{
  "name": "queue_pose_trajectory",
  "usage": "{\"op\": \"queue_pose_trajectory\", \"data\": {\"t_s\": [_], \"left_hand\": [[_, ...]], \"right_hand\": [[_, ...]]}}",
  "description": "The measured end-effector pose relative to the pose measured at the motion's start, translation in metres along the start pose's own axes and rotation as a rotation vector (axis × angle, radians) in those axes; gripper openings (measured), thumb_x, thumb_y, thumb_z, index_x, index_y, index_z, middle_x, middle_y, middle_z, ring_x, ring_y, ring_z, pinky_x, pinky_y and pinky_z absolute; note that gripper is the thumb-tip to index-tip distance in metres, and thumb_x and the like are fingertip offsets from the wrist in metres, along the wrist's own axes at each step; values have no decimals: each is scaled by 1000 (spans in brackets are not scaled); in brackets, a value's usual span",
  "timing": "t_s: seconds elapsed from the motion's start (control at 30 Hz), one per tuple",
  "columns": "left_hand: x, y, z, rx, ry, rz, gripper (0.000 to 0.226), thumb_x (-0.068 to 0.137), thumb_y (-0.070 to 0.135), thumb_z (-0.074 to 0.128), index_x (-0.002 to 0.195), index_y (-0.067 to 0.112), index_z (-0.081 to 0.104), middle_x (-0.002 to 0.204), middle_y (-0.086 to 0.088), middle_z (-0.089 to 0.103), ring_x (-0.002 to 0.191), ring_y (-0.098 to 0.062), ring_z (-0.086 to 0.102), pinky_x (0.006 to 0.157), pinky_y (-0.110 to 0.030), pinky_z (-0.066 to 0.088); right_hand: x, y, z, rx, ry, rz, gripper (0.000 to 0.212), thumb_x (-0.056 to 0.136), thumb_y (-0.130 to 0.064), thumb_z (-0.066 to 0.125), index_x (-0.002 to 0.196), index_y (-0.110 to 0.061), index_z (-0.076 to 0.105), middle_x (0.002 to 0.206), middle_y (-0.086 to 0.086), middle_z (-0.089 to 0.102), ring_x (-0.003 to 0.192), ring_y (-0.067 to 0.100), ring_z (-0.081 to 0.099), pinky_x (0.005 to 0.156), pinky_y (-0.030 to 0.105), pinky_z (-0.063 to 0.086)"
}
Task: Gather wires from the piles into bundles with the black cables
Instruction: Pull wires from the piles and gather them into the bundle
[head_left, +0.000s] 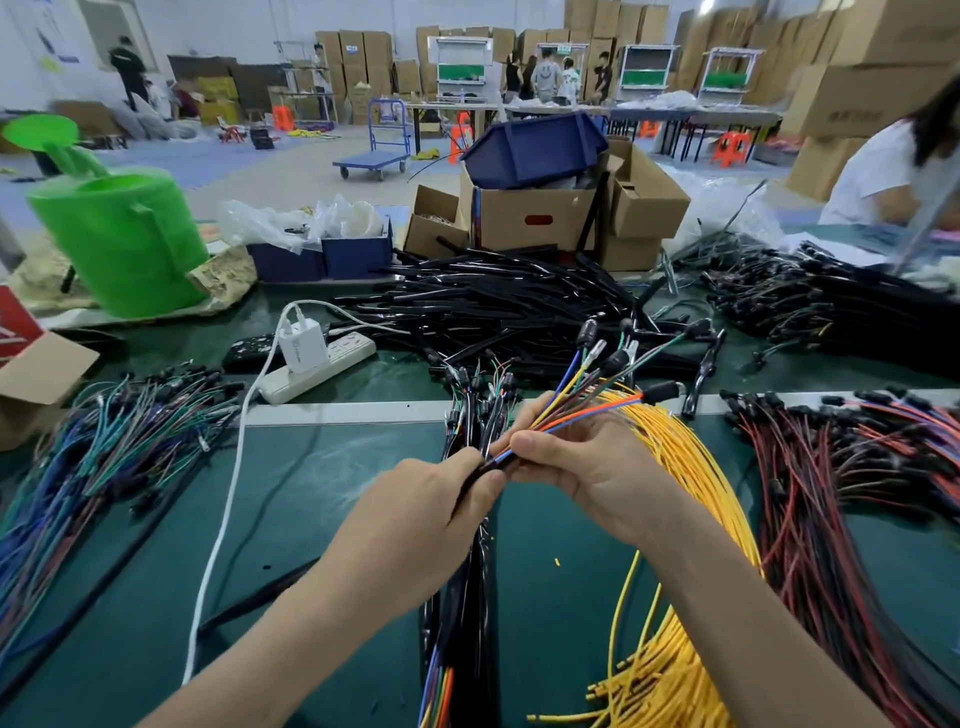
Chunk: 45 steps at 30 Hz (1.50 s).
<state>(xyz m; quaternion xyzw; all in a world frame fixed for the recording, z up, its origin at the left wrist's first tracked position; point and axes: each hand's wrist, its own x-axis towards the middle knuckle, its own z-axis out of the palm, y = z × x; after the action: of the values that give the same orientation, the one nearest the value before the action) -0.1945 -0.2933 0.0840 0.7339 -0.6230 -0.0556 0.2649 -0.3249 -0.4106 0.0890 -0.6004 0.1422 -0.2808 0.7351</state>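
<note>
Head view: the left hand (423, 525) grips a black cable (480, 470) over the green table (322, 519) — the right hand (576, 462) pinches the coloured wires (582, 402) fanning out of it. Yellow wires (691, 467) lie just beside the right wrist — red wires (831, 478) farther right.

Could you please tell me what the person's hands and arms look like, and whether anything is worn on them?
Both the left hand and right hand are bare: no gloves, rings or watch show. The forearms are bare too, with no sleeves in view.
</note>
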Motion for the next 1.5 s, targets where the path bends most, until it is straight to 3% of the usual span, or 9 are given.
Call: {"op": "queue_pose_trajectory", "data": {"t_s": [0.23,0.4,0.63,0.77,0.87,1.0,1.13,1.37,1.5], "left_hand": [[-2,-4,-4,44,-100,-22,29,95,46,40,81,22,48,58,-2,49,53,-23,42,54,-36,34],[-3,-2,-1,20,-74,-62,31,94,45,39,72,22,42,51,2,41,43,-14,34,46,-29,25],[1,-3,6,-57,-94,-67,46,80,59,24,87,24,54,58,0,49,48,-15,41,48,-28,31],[3,-4,8,-93,-133,-59,29,92,49,33,96,27,52,76,-4,62,66,-22,53,62,-36,44],[4,-3,10,-83,-153,-22,30,96,45,33,113,30,53,87,-4,66,78,-25,58,73,-40,47],[2,-3,9,-13,-124,-17,28,97,46,32,82,25,43,68,0,55,67,-25,51,64,-38,40],[-1,-4,7,11,-155,-60,33,97,46,33,73,24,33,60,2,46,61,-23,46,60,-37,37],[3,-3,5,23,-191,-107,33,97,47,33,75,23,37,62,2,47,59,-19,44,58,-35,34],[2,-3,6,48,-200,-93,33,96,50,32,77,23,38,63,3,47,59,-14,45,54,-30,32]], "right_hand": [[-3,-1,-6,14,53,-6,2,70,-18,69,70,-18,71,79,9,73,67,16,69,59,20,54],[-7,6,8,-60,204,-169,4,69,-16,71,67,-16,68,70,9,71,63,18,69,58,21,54],[-15,26,24,-178,328,-235,14,78,-1,71,69,-12,73,70,4,72,67,13,67,67,17,51],[-17,28,24,-61,255,-191,4,73,-9,75,73,-13,74,79,2,72,73,11,66,67,16,50],[-16,26,21,-48,190,-141,4,68,-18,71,69,-18,75,74,1,69,61,7,58,56,14,43],[-19,14,10,179,179,-15,14,67,-22,69,76,-14,75,77,4,68,59,8,54,51,14,40],[-22,8,1,393,396,107,20,63,-17,70,79,-5,65,70,7,67,47,8,55,39,13,40],[-22,3,1,206,356,74,14,67,-7,66,74,5,64,60,6,66,44,8,56,39,11,41],[-22,3,1,193,286,54,7,67,-5,65,67,2,68,61,7,66,44,9,56,39,13,41]]}}
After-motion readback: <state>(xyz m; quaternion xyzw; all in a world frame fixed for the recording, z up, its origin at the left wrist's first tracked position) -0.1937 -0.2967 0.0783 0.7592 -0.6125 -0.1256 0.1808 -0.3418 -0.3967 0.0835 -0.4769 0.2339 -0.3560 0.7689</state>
